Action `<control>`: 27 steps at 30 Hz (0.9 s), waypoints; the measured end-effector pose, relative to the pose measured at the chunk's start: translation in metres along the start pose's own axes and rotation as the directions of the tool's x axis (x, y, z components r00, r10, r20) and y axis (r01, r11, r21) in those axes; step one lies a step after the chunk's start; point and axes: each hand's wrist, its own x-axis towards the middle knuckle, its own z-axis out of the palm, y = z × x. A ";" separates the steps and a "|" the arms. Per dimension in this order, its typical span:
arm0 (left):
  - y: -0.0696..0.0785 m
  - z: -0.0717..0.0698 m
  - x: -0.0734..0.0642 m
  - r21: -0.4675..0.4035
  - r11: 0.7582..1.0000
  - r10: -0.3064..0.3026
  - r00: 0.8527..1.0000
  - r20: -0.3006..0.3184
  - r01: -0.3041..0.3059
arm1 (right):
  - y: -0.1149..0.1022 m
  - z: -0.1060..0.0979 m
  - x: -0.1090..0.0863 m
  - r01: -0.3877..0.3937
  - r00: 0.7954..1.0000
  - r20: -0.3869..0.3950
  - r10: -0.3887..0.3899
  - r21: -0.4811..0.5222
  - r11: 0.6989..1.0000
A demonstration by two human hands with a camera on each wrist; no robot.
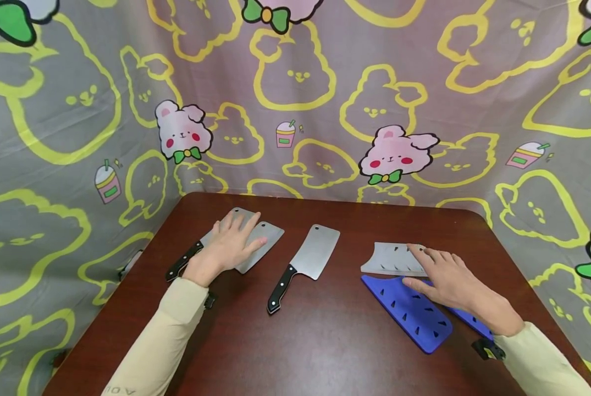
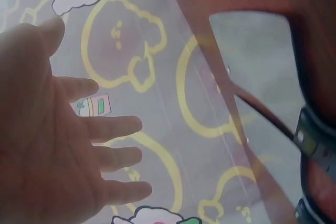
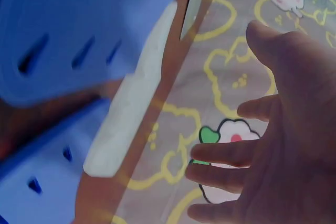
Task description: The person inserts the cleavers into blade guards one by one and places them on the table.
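My left hand (image 1: 227, 246), fingers spread straight, is over two cleavers at the table's left; it holds nothing. One cleaver shows its black handle (image 1: 185, 261); the other shows its steel blade (image 1: 268, 245), its handle hidden behind my wrist. A third cleaver (image 1: 316, 252) lies to the right, black handle toward me. On the right side my right hand (image 1: 448, 279) hovers with extended fingers, palm empty in the right wrist view. Around it lie a white panel (image 1: 388, 259) with a curved end and two blue panels, one in front (image 1: 414, 313), another (image 1: 473, 323) partly under my forearm. Small dark triangular marks dot the panels.
The brown wooden table (image 1: 320, 335) has rounded far corners. A grey cloth (image 1: 305, 159) with yellow outlines and cartoon rabbits hangs behind it and along both sides. A dark wrist strap piece (image 1: 488, 349) sits at my right cuff.
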 end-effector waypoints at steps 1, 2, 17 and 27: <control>0.002 0.002 -0.001 -0.008 1.000 0.007 1.000 -0.003 -0.007 | -0.002 0.002 -0.001 0.009 1.000 0.003 -0.009 -0.001 1.000; 0.003 0.005 -0.001 -0.017 1.000 0.013 1.000 0.002 -0.013 | -0.004 0.003 -0.003 0.013 1.000 0.008 -0.013 0.001 1.000; 0.022 0.037 -0.005 -0.148 0.988 0.056 0.995 0.078 -0.044 | -0.017 0.019 -0.025 -0.172 0.923 0.371 0.101 0.165 0.971; 0.034 0.058 -0.005 -0.136 0.986 0.109 0.992 0.070 -0.099 | -0.020 0.027 -0.023 -0.167 0.897 0.429 0.107 0.106 0.980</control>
